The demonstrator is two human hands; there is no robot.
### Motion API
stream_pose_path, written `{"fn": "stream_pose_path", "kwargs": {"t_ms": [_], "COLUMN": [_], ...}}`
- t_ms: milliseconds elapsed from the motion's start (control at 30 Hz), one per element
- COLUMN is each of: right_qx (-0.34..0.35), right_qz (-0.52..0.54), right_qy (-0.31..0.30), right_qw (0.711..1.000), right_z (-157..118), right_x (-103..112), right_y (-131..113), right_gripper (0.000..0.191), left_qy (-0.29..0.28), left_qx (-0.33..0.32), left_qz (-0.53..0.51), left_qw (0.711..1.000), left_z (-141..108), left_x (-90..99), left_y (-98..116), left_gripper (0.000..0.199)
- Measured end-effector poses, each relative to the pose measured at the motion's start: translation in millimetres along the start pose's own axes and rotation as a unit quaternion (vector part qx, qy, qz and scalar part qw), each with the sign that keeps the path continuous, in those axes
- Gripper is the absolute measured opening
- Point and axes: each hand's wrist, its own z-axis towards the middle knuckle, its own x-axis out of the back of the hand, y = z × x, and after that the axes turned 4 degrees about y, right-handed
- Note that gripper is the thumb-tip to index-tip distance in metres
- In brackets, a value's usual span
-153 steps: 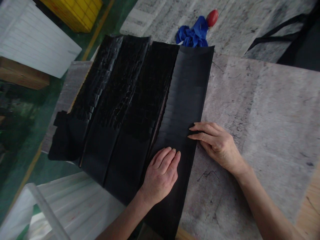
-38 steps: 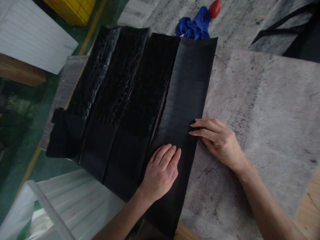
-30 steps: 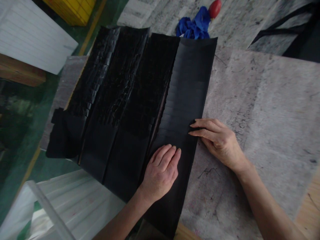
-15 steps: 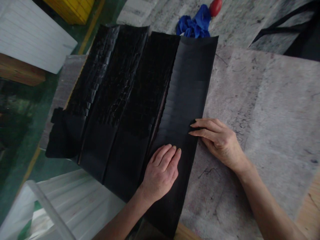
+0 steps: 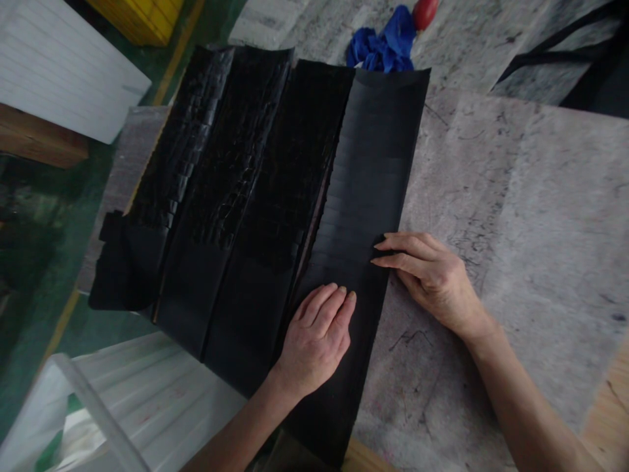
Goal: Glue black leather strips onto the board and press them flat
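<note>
Several long black strips point(image 5: 250, 255) lie side by side, the left ones with a glossy, scaly-looking upper part. The rightmost black strip point(image 5: 378, 151) is matte with faint cross ridges. On its lower part my left hand point(image 5: 317, 337) rests palm down, fingers together and nothing held in them. At that strip's right edge is my right hand point(image 5: 432, 278), its fingertips on the surface, fingers a little apart and the thumb mostly hidden beneath.
A blue cloth point(image 5: 386, 42) and a red object point(image 5: 424, 13) lie beyond the strips. Black straps point(image 5: 555, 59) are at the top right. The worktable point(image 5: 540, 262) has a stained covering. A white crate point(image 5: 162, 387) stands lower left, a yellow crate point(image 5: 142, 19) at the top.
</note>
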Motion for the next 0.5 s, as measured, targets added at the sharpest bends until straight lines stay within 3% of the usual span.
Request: {"fn": "stream_pose_path", "kwargs": {"t_ms": [500], "right_qx": [0.000], "right_qz": [-0.003], "right_qy": [0.001], "right_qw": [1.000], "right_z": [-0.3], "right_x": [-0.3], "right_y": [0.7], "right_gripper": [0.030], "left_qy": [-0.001], "left_qx": [-0.003], "left_qz": [-0.005], "left_qw": [1.000], "left_z": [-1.1], "left_x": [-0.5], "left_y": [-0.2], "left_gripper": [0.045]}}
